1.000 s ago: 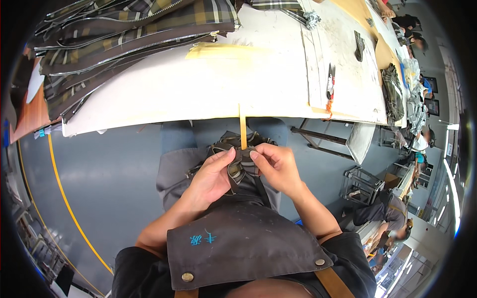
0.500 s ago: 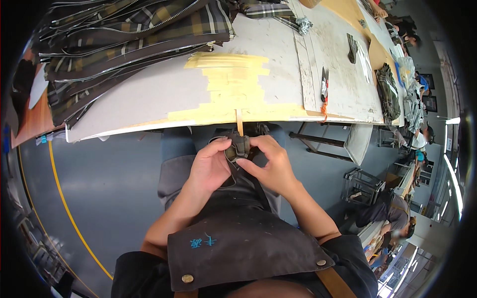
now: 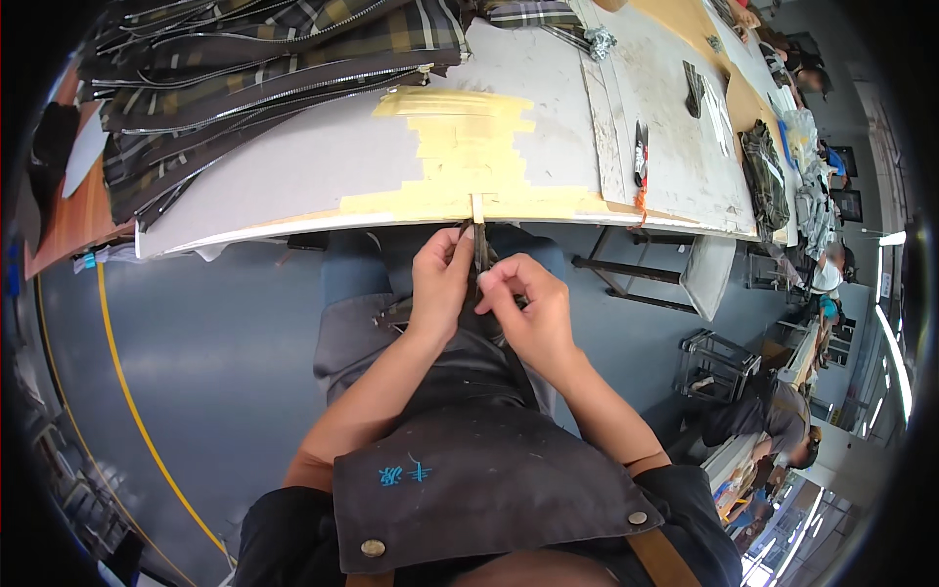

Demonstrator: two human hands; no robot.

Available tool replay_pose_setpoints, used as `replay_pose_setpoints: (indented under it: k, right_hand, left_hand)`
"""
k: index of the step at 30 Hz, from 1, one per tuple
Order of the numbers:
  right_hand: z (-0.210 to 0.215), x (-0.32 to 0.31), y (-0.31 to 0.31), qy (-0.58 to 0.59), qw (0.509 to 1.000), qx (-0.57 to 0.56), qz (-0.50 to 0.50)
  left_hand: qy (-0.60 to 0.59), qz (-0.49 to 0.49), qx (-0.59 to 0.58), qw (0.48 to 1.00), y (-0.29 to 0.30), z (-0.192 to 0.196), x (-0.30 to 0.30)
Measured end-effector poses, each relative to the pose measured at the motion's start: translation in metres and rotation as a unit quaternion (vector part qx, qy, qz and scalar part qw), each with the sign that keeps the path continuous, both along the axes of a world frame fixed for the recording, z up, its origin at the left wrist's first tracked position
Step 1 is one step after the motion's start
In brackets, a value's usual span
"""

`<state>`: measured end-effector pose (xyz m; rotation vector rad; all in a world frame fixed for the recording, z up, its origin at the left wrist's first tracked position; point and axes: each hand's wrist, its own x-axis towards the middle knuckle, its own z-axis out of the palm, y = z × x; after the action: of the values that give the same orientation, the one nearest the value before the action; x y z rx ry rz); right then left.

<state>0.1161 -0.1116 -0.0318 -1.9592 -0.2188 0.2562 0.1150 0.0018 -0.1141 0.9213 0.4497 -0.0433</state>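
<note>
At the table's near edge, a narrow pale stick [image 3: 477, 207] sticks out toward me from under yellow tape. A dark plaid fabric strip [image 3: 481, 250] lies along the stick's near end, and I cannot tell whether it is around the stick or beside it. My left hand [image 3: 440, 286] pinches this strip close to the edge, thumb against fingers. Just below and to the right, my right hand [image 3: 530, 305] is closed with thumb and forefinger together on the strip's lower part. More of the dark fabric hangs down over my apron, partly hidden by the hands.
A pile of plaid fabric pieces with zippers [image 3: 284, 73] covers the table's left. Yellow tape [image 3: 460, 147] lies across its middle. Red-and-black snips [image 3: 641, 157] rest to the right near a long pale ruler-like strip [image 3: 604, 127]. A metal-framed stool [image 3: 719, 364] stands on the floor.
The bunched fabric now stretches out as a narrow strip along the stick. My left hand has moved up and right to the table edge; my right hand has shifted slightly and curled its fingers.
</note>
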Motion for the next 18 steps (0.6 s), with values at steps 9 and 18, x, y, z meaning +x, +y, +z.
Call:
replay_pose_setpoints:
  k: [9, 18]
  right_hand:
    - [-0.013, 0.018, 0.002, 0.106, 0.985, 0.111, -0.073]
    - [-0.013, 0.026, -0.002, 0.162, 0.974, 0.146, -0.053]
  left_hand:
    - [-0.114, -0.075, 0.274, 0.952, 0.034, 0.054, -0.012]
    - [-0.010, -0.168, 0.159, 0.973, 0.044, 0.052, -0.010]
